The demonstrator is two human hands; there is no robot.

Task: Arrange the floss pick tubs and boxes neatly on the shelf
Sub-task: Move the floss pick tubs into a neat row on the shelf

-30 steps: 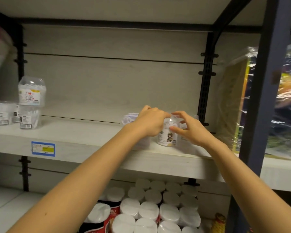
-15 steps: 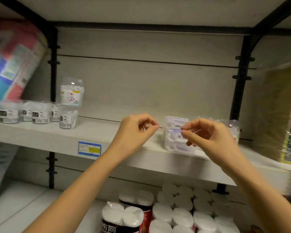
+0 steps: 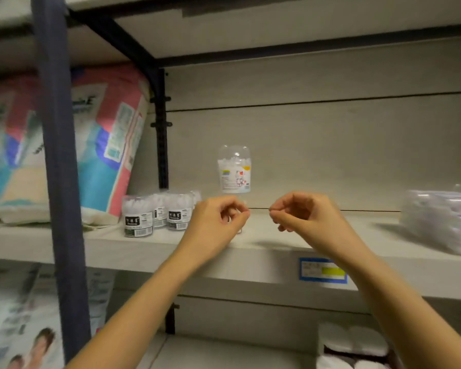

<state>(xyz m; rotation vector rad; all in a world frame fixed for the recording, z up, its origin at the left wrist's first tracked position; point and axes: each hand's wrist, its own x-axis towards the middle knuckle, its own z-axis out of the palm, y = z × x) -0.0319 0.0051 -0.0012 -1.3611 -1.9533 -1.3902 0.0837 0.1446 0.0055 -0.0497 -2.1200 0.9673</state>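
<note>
Several short floss pick tubs point(image 3: 138, 216) with black labels stand in a group at the left of the shelf point(image 3: 264, 251). A taller clear tub with a cartoon label point(image 3: 234, 170) sits raised to their right; what it stands on is mostly hidden behind my left hand point(image 3: 218, 222). My left hand hovers in front of that spot, fingers curled to the thumb, holding nothing. My right hand point(image 3: 304, 218) hangs level with it, a little to the right, curled the same way and empty. Clear floss pick boxes point(image 3: 442, 219) lie blurred at the shelf's far right.
A dark upright post point(image 3: 59, 182) stands close on the left, with large soft packs point(image 3: 109, 145) behind it on the neighbouring shelf. A blue and yellow price tag point(image 3: 322, 270) is on the shelf's front edge. White rolls point(image 3: 354, 344) sit on the shelf below.
The view has swung left along the shelf. Both hands let go of the tub at the right end and moved left, empty, to the group of tubs.
</note>
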